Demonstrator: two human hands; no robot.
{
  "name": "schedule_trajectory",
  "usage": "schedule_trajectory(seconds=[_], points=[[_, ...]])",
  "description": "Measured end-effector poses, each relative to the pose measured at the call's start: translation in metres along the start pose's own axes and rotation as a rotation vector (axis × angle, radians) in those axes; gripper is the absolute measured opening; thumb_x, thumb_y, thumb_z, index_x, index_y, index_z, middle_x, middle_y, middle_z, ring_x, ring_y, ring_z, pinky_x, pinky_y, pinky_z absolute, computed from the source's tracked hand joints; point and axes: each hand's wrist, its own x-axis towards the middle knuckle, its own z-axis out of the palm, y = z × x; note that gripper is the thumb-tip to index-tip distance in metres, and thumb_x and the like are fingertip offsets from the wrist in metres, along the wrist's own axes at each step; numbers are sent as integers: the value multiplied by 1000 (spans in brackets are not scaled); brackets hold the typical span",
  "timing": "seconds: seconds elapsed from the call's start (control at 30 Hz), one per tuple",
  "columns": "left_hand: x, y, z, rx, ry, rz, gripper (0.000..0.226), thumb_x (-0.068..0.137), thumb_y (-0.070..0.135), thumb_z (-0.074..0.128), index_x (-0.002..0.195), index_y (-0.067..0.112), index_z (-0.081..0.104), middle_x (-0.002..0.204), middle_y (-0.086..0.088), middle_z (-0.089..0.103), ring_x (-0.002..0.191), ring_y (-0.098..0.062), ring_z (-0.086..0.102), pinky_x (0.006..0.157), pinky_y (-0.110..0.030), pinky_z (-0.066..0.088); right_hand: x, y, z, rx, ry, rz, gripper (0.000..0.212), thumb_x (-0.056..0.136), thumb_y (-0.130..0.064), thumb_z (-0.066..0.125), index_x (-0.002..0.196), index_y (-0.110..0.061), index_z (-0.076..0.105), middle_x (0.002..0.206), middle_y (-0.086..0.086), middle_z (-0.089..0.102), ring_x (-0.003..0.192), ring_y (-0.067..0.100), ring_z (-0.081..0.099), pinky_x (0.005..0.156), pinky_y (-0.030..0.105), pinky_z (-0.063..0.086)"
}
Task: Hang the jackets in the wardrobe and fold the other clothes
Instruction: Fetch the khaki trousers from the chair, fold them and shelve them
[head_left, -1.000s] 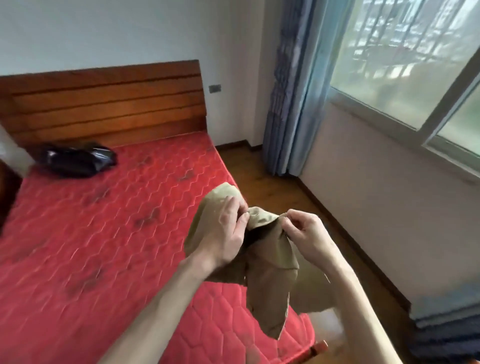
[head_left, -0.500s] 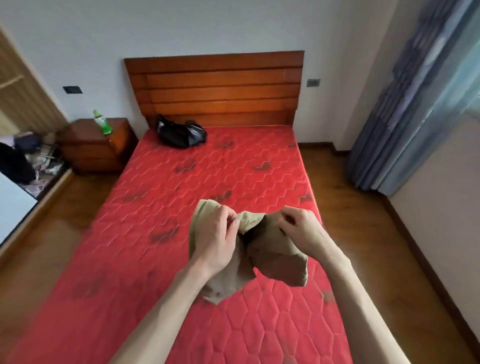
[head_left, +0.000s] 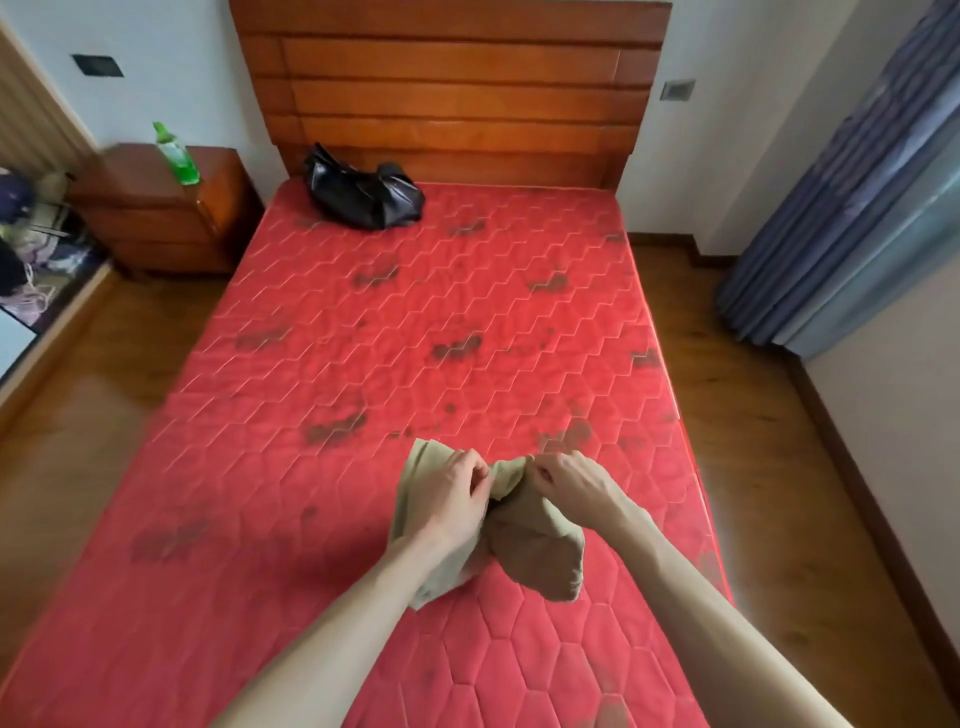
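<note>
A bunched khaki garment hangs in the air just above the near end of the red mattress. My left hand grips its upper edge on the left, fingers curled into the cloth. My right hand pinches the same edge a little to the right. The cloth sags below both hands, and part of it is hidden behind my left hand and wrist. A black jacket lies crumpled at the head of the mattress, by the wooden headboard.
A wooden nightstand with a green bottle stands left of the bed. An open wardrobe with clothes shows at the far left edge. Blue curtains hang at the right. Wooden floor runs along both sides of the bed.
The view has swung left from the window and tipped down, so the whole bed is now seen. Both hands keep their hold on the khaki garment and have lowered toward the mattress.
</note>
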Motion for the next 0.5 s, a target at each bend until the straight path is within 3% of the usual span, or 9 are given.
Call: schedule_trajectory(seconds=[0.1, 0.17, 0.27, 0.33, 0.4, 0.5], points=[[18, -30, 27, -21, -70, -30, 22, 100, 29, 60, 81, 27, 50, 81, 12, 57, 72, -16, 58, 69, -44, 50, 24, 7, 38, -37, -36, 57, 25, 110, -27, 39, 109, -13, 60, 88, 7, 69, 84, 34, 65, 76, 40, 45], [31, -48, 42, -42, -81, -49, 21, 100, 29, 61, 82, 28, 51, 84, 12, 56, 71, -17, 57, 68, -44, 49, 40, 15, 60, -65, -38, 104, 25, 110, -27, 37, 110, -14, 58, 98, 7, 71, 93, 34, 68, 80, 40, 45], [42, -77, 64, -41, -102, -22, 11, 100, 37, 56, 91, 31, 57, 93, 13, 60, 73, -12, 61, 69, -43, 52, 61, 28, 90, -54, -30, 161, 25, 110, -26, 36, 107, -15, 58, 99, 6, 70, 94, 33, 68, 76, 39, 45], [44, -96, 80, -67, -113, -8, 13, 98, 40, 53, 107, 33, 61, 107, 14, 63, 91, -11, 65, 81, -41, 55, 71, 37, 108, 64, 22, 208, 24, 110, -27, 38, 94, -17, 54, 92, 6, 67, 85, 32, 64, 67, 39, 42], [42, -115, 94, -104, -104, 3, 25, 101, 30, 56, 125, 26, 61, 120, 11, 61, 110, -11, 61, 97, -33, 51, 79, 46, 127, 171, 94, 252, 25, 108, -29, 41, 86, -19, 46, 87, 3, 62, 79, 30, 60, 65, 41, 43], [31, -148, 114, -75, -11, 32, 34, 101, 15, 59, 135, 19, 58, 132, 12, 56, 122, -5, 55, 102, -22, 46, 83, 54, 163, 196, 165, 264, 16, 107, -31, 47, 99, -20, 55, 99, -3, 59, 85, 29, 64, 68, 44, 50]])
